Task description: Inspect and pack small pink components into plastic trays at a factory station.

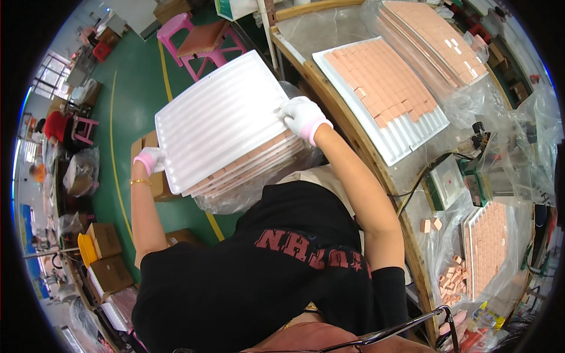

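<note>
A white ridged plastic tray (220,112), bare of blocks, is tilted in front of me. My left hand (154,159), in a white glove with a pink cuff, grips its left edge. On its right edge my right hand (303,116), gloved the same way, is closed, with the fingertips partly hidden. Directly beneath lies a stack of trays (259,157) filled with peach-coloured blocks, resting on clear plastic wrap. Whether the bare tray touches the stack all along is hidden.
On the wood-edged table (353,126) to the right sit a partly filled block tray (382,82), a further tray stack (432,41), a small green-and-white device (447,182) and loose blocks (453,281). A pink stool (203,47) stands ahead, cardboard boxes (112,270) at left.
</note>
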`<move>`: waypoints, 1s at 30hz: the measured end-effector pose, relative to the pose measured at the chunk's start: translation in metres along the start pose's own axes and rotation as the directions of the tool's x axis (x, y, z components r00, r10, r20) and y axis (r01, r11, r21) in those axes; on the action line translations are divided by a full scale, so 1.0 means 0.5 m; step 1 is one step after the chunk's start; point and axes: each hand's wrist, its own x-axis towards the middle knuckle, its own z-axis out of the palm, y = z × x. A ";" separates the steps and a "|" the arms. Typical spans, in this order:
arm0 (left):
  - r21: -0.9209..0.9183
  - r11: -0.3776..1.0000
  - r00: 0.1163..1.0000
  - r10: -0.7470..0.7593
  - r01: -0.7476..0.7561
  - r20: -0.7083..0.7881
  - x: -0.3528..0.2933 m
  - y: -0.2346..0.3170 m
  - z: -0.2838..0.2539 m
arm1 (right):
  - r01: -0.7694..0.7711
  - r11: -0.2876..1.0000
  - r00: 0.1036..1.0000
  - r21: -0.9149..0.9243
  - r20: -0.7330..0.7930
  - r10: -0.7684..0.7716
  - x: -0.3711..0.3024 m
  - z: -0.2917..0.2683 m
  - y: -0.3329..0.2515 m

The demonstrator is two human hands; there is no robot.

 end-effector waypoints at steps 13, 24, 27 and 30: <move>0.554 0.145 0.066 0.985 -0.820 -0.161 -0.170 0.401 0.322 | -0.016 0.962 0.887 0.273 -0.440 0.140 -0.256 -0.155 -0.019; -0.006 -0.720 -0.510 0.486 -0.694 0.710 -0.349 0.545 0.933 | -0.649 0.633 0.173 0.422 -0.728 0.663 -0.773 -0.225 -0.066; 0.026 -0.741 -0.436 0.423 -0.671 0.794 -0.327 0.553 0.970 | -0.770 0.490 -0.025 0.409 -0.787 0.617 -0.869 -0.223 -0.064; 0.041 -0.738 -0.407 0.416 -0.673 0.814 -0.335 0.559 0.982 | -0.882 0.369 0.014 0.295 -0.765 0.644 -0.874 -0.216 -0.077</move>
